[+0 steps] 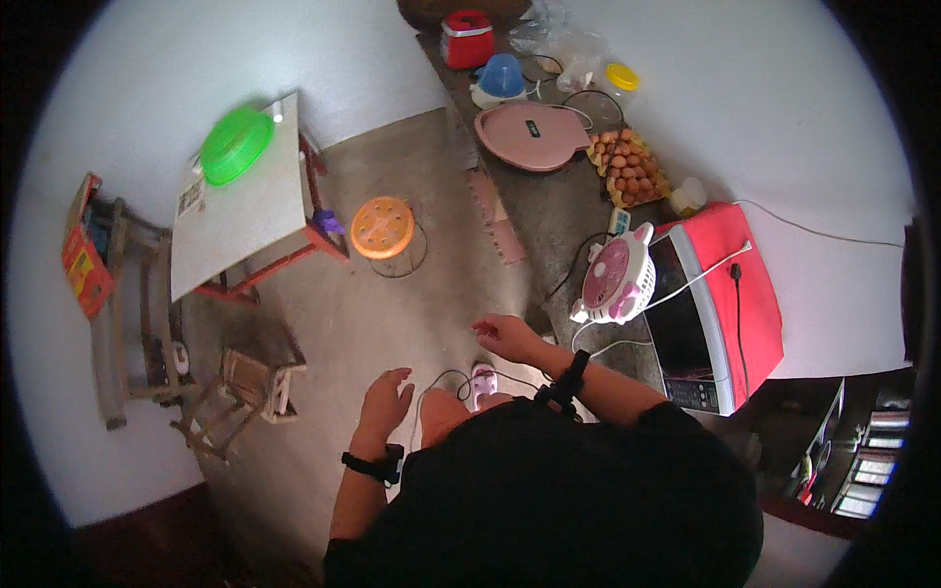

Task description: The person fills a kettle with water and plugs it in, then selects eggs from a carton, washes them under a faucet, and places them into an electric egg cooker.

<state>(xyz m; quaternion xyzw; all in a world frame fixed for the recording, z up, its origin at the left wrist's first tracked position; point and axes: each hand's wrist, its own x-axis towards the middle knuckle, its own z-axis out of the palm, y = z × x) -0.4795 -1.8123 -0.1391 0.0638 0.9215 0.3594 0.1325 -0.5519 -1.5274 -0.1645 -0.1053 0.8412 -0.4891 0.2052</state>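
Note:
My left hand (385, 403) hangs over the concrete floor (334, 331) with nothing in it, its fingers apart. Nothing is held by my right hand (505, 337) either; its fingers are loosely curled near the counter's edge. Nearest to that hand on the counter is a pink and white fan (616, 277) with an animal-shaped frame. An orange-topped round stool (382, 228) stands on the floor beyond both hands. A dark cable (441, 376) runs past my legs and a pink slipper (483, 382).
Along the right, the concrete counter (540, 213) bears a pink electric griddle (531, 137), a tray of eggs (631, 167) and a microwave oven (687, 316) under a red cover. At left are a table (250, 228) with a green basket (237, 145) and a wooden chair (253, 382).

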